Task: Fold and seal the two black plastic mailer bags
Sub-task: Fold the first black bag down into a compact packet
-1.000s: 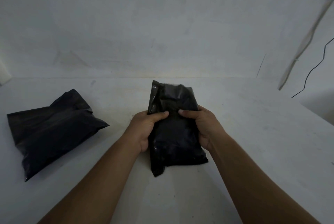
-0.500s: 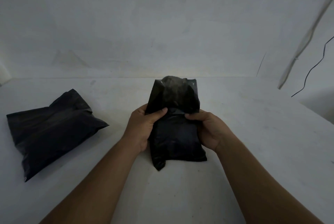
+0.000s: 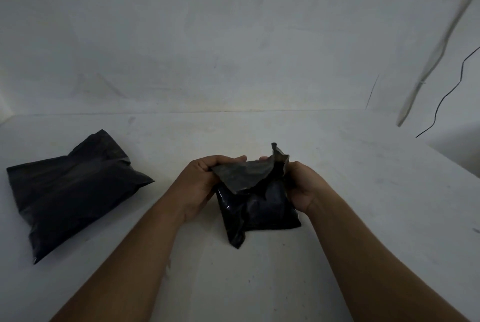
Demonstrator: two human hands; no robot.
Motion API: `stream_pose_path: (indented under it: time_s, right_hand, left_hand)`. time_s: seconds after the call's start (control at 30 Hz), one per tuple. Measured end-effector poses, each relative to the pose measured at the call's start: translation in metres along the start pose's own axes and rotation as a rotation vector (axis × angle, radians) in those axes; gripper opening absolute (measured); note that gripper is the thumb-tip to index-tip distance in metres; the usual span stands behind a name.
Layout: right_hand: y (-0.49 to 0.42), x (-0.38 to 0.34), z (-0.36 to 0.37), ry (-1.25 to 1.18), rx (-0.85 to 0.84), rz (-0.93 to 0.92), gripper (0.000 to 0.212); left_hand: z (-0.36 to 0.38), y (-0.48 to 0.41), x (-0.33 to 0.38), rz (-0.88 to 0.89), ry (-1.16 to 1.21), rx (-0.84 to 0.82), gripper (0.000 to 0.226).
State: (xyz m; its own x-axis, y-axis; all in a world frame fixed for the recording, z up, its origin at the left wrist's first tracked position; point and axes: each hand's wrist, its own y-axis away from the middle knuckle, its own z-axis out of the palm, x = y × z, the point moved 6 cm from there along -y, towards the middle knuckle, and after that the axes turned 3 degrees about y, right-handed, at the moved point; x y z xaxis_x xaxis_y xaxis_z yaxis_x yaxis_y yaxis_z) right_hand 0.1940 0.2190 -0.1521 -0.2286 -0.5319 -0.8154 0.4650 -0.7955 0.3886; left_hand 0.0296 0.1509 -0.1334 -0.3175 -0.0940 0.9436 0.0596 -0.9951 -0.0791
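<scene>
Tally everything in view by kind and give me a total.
Black bags: 2, the held bag and the spare bag lying apart at left
Hands: 2, left hand and right hand
Black wire: 1
Pale strip: 1
Total: 6

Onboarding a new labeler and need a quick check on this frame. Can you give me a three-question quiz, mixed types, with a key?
1. True or false: the left bag lies on the table with no hand on it.
2. Look at the left hand and the right hand. Which grips the middle bag? A) left only B) right only C) both
3. Short answer: how many black bags are in view?

Key: 1 true; 2 C; 3 two.
</scene>
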Motion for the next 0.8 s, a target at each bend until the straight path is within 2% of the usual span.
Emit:
stream_pose_path:
  time_s: [0.1,0.37,0.57,0.63,0.7,0.8]
  right_hand:
    - [-0.001,0.000,0.001,-0.024,-0.028,-0.005,0.043]
    - [0.012,-0.008,0.007,0.062,-0.105,-0.092,0.051]
    - [0.002,-0.005,0.006,0.020,-0.052,-0.120,0.056]
    - [0.000,-0.004,0.005,-0.003,-0.035,-0.125,0.058]
    - [-0.001,-0.005,0.005,0.011,-0.035,-0.131,0.058]
    - [-0.003,-0.008,-0.002,0.046,-0.109,-0.117,0.051]
  left_hand:
    - [0.000,0.000,0.000,0.001,-0.009,0.006,0.044]
    - [0.002,0.004,0.005,0.053,-0.140,-0.060,0.051]
    - [0.002,0.005,-0.007,0.005,-0.237,-0.086,0.054]
    - [-0.001,0.005,-0.012,-0.008,-0.283,-0.069,0.048]
    - [-0.003,0.008,-0.012,-0.009,-0.306,-0.078,0.031]
    - [-0.006,0.010,-0.011,-0.028,-0.281,-0.127,0.014]
